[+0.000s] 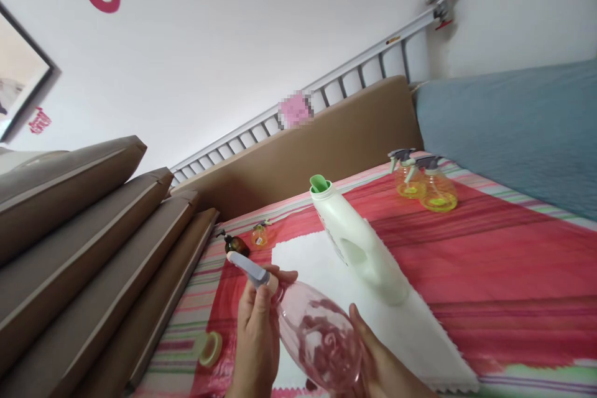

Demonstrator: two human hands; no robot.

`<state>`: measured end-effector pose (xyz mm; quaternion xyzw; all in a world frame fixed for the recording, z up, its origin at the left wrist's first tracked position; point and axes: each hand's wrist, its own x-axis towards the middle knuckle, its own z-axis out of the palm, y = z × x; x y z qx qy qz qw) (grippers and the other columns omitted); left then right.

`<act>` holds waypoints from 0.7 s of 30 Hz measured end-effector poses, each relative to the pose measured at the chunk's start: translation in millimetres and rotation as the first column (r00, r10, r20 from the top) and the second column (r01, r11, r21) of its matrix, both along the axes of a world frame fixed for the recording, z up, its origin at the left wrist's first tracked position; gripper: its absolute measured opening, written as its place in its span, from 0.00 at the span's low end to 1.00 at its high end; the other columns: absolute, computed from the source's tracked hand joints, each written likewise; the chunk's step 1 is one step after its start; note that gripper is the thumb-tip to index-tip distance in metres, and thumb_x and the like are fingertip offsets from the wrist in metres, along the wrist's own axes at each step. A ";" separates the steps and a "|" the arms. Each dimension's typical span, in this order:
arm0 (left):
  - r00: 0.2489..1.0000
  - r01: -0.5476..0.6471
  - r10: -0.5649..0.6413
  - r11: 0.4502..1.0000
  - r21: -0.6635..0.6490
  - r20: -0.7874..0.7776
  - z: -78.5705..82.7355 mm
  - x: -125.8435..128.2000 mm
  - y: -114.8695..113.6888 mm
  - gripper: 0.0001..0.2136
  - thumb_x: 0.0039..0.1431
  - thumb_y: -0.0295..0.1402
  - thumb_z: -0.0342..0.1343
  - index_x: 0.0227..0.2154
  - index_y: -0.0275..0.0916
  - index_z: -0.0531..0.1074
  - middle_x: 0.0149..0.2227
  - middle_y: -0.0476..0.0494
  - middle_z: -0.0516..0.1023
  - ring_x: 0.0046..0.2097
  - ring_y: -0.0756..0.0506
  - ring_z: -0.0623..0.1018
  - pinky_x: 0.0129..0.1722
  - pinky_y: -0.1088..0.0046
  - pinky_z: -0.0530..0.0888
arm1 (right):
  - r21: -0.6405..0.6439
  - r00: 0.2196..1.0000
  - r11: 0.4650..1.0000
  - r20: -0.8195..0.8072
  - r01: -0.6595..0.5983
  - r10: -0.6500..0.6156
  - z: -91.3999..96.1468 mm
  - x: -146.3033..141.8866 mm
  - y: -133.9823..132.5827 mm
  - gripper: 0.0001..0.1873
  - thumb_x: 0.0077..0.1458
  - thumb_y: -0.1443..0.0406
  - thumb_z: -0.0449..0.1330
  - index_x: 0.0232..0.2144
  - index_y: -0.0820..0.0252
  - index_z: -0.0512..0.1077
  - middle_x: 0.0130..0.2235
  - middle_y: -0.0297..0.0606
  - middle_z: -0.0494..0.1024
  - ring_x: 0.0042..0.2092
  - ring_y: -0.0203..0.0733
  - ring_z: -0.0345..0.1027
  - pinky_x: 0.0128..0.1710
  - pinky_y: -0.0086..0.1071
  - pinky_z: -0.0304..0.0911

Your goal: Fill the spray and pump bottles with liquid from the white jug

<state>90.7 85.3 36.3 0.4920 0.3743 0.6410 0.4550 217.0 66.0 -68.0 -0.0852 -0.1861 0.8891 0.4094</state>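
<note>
A see-through pink pump bottle [321, 333] lies tilted across both my hands, its pale lilac pump head [252, 270] pointing up and left. My left hand [259, 323] is closed round the bottle's neck, just below the head. My right hand [377, 357] cups the lower end, fingers partly hidden behind it. Just beyond, a white detergent jug [359, 242] stands with its cap off and a green pouring spout [320, 183] showing. It rests on a white scallop-edged cloth [298, 249]. A pale green cap [211, 348] lies to the left of my left hand.
Two yellow-tinted spray bottles [438, 189] stand at the back right. A dark brown pump bottle [236, 244] and a small yellow bottle [259, 234] are at the back left. Brown cushions [93, 217] line the left side; a blue-covered surface [513, 118] borders the right.
</note>
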 end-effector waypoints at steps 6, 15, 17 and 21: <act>1.000 -0.003 0.003 1.000 -0.018 0.006 -2.9 1.1 0.4 0.14 0.51 0.43 0.59 0.34 0.37 0.72 0.34 0.42 0.79 0.41 0.43 0.77 0.46 0.65 0.69 | 0.182 0.980 0.963 -0.004 0.198 -0.200 2.0 -0.5 -3.9 0.44 0.39 0.52 0.68 0.57 0.48 0.54 0.44 0.41 0.76 0.33 0.44 0.75 0.25 0.30 0.69; 0.999 -0.033 0.034 0.998 -0.048 0.037 -7.6 1.2 1.4 0.15 0.48 0.44 0.61 0.34 0.38 0.74 0.34 0.43 0.78 0.41 0.42 0.77 0.49 0.62 0.68 | -0.207 0.997 0.977 -0.062 -0.058 0.046 2.9 -3.8 -2.5 0.33 0.50 0.44 0.53 0.49 0.61 0.65 0.26 0.37 0.77 0.19 0.30 0.68 0.18 0.21 0.63; 0.997 -0.078 0.078 0.996 -0.031 0.016 -10.6 0.6 3.2 0.13 0.48 0.42 0.61 0.32 0.37 0.74 0.34 0.42 0.78 0.41 0.42 0.77 0.50 0.62 0.69 | -0.141 0.997 0.988 -0.040 0.060 -0.066 2.6 -4.4 -5.4 0.30 0.45 0.49 0.62 0.47 0.58 0.67 0.31 0.37 0.78 0.22 0.31 0.69 0.22 0.23 0.66; 0.992 -0.125 0.125 0.992 -0.018 -0.005 -11.4 0.0 6.3 0.13 0.46 0.42 0.62 0.29 0.36 0.75 0.35 0.40 0.78 0.40 0.41 0.77 0.47 0.61 0.71 | 0.007 0.998 0.999 -0.059 0.038 -0.038 -10.1 -5.0 -5.6 0.27 0.45 0.55 0.65 0.45 0.64 0.69 0.29 0.40 0.79 0.18 0.27 0.66 0.18 0.19 0.60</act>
